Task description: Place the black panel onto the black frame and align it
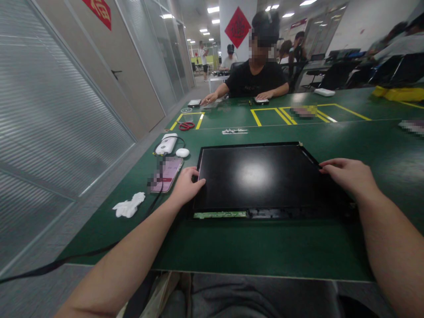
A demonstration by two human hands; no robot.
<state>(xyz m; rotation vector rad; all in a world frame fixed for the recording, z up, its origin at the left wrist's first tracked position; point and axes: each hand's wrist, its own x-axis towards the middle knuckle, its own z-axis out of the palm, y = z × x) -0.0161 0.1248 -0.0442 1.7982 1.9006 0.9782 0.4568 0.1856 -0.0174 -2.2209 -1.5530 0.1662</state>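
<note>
A flat LCD panel [251, 190] in a black frame lies on the green table in front of me, its dark glass facing up and reflecting a bright spot. Along its near edge runs a narrow green circuit board [220, 215]. My left hand [187, 186] grips the left edge, thumb on top and fingers bent at the side. At the opposite edge, my right hand [351, 173] pinches the frame between thumb and fingers. The fingertips beneath the rim are hidden on both sides.
Left of the panel lie a phone [168, 174] with a cable, a white device [166, 144], a small white case [182, 153] and crumpled tissue [129, 205]. Farther off are red-handled scissors [186, 126], a clear cup [187, 115] and yellow tape outlines. A person [258, 75] sits across the table.
</note>
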